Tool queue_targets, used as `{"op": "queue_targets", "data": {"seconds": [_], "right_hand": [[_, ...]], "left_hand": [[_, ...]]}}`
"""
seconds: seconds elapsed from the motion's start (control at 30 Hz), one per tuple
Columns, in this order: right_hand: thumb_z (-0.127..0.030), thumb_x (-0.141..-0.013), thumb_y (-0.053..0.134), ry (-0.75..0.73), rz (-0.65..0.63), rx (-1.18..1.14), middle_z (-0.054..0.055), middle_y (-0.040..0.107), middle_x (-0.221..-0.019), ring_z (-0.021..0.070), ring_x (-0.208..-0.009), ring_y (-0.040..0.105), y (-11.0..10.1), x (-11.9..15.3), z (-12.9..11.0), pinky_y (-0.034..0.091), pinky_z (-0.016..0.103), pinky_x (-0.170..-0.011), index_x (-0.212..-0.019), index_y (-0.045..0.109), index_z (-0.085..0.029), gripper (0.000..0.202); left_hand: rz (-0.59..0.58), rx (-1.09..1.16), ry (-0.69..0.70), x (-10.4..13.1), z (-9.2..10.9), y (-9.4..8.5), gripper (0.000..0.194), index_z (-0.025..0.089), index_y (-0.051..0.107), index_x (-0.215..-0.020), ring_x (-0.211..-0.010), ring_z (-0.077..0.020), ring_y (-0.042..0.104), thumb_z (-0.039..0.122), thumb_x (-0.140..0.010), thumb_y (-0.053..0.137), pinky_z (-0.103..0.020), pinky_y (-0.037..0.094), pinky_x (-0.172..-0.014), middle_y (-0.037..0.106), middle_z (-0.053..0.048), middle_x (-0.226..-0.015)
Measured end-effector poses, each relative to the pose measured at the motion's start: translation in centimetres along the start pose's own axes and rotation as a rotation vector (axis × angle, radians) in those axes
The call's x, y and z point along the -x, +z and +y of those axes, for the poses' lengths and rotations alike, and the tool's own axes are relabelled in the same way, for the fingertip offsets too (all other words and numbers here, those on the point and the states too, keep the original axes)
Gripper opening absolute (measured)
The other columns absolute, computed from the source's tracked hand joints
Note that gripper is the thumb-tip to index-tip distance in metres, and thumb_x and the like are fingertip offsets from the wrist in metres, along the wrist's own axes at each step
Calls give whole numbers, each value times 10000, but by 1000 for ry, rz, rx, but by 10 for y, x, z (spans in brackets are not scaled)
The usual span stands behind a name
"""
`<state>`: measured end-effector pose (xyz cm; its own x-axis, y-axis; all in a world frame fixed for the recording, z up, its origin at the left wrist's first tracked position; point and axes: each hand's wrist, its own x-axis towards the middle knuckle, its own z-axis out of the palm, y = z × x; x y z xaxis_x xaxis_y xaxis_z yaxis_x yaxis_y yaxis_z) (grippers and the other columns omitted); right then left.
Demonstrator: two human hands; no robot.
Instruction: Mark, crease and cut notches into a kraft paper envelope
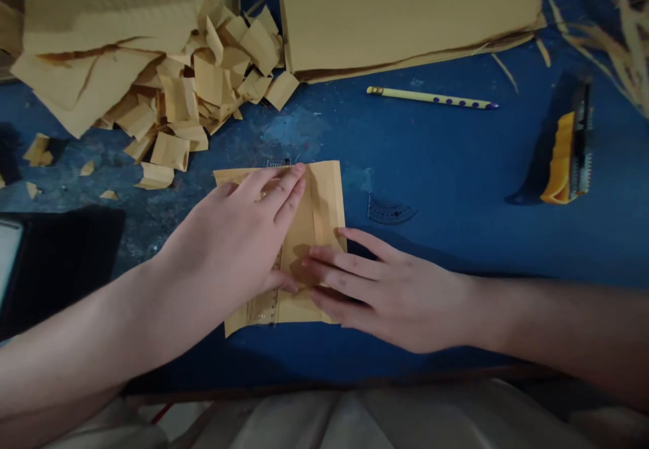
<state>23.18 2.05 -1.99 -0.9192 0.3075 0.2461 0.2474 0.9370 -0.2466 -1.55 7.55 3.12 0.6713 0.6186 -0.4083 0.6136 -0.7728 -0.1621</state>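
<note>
A piece of tan paper (299, 232) with creases along its right side lies on the blue table in front of me. On its left part rests a clear plastic ruler (262, 308), mostly hidden under my left hand. My left hand (233, 232) lies over the ruler and paper, fingers stretched toward the far edge and thumb apart. From the right, my right hand (390, 287) reaches onto the paper's lower right part, its fingers extended and touching the surface near the right edge. Neither hand is wrapped around anything.
Cut paper pieces (207, 84) are heaped at the back left beside larger sheets (111, 23). A paper stack (410, 16) lies at the back. A yellow pencil (430, 97), a clear protractor (390, 210) and an orange utility knife (568, 155) are to the right; a dark box-like object (65, 253) stands left.
</note>
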Motion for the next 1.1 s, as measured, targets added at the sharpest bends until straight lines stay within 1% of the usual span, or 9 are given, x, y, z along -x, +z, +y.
{"op": "queue_targets", "data": {"seconds": [0.1,0.3,0.43,0.5,0.63,0.87,0.93,1.03,1.1], "right_hand": [[-269,-1076,529,-29,13,49,175,706,-1401,335,-1404,587,-3,-1,-1,461,590,-1193,-1404,668,-99,394],[-388,-1114,477,-25,119,108,98,773,-1117,272,-1123,668,-13,3,0,485,529,-1141,-1195,758,-128,391],[-280,-1049,582,107,144,106,92,760,-987,246,-939,643,-17,8,4,520,481,-1042,-996,776,-136,247],[-235,-1001,632,155,142,113,107,745,-931,250,-884,632,-17,10,7,543,477,-954,-982,776,-115,188],[-234,-962,602,227,128,13,125,736,-927,267,-867,625,-19,11,15,553,479,-858,-981,775,-117,210],[-176,-965,579,273,145,-73,109,744,-939,250,-870,652,-21,11,22,539,449,-842,-941,762,-136,188],[-173,-969,579,274,150,-78,107,740,-941,246,-881,653,-21,11,22,539,445,-856,-945,758,-141,184],[-168,-973,578,282,153,-87,104,735,-946,239,-896,649,-20,11,22,546,439,-871,-945,752,-151,177],[-163,-972,585,283,151,-92,106,735,-949,242,-903,650,-19,12,22,552,440,-865,-946,753,-150,170]], "left_hand": [[-26,-3,-13,-1,1,0,1188,13,396,-1637,-1571,-452,412,661,-756,862,-558,587,-1073,275,-255,-1750],[-9,27,-15,-2,1,-3,1177,-15,405,-1624,-1538,-449,456,611,-746,877,-535,591,-1068,362,-262,-1718],[26,4,14,1,-1,-2,1111,-16,428,-1609,-1514,-430,488,653,-809,810,-516,601,-1040,405,-265,-1698],[37,20,19,2,-2,0,1105,11,449,-1607,-1498,-439,502,680,-802,803,-526,611,-1014,403,-262,-1702],[80,71,27,2,-3,4,1052,58,465,-1613,-1495,-466,495,635,-805,814,-575,601,-1013,401,-251,-1710],[63,70,60,4,-5,2,1084,-73,400,-1597,-1507,-468,460,583,-840,813,-571,564,-1078,385,-305,-1699],[75,69,57,4,-5,4,1064,-45,402,-1606,-1506,-465,462,603,-855,786,-569,562,-1074,382,-290,-1708],[92,119,40,4,-5,7,1030,49,402,-1636,-1523,-466,453,623,-860,759,-572,543,-1097,378,-247,-1726],[101,141,38,4,-5,9,1020,65,396,-1644,-1527,-469,450,612,-862,756,-579,536,-1107,380,-242,-1727]]}}
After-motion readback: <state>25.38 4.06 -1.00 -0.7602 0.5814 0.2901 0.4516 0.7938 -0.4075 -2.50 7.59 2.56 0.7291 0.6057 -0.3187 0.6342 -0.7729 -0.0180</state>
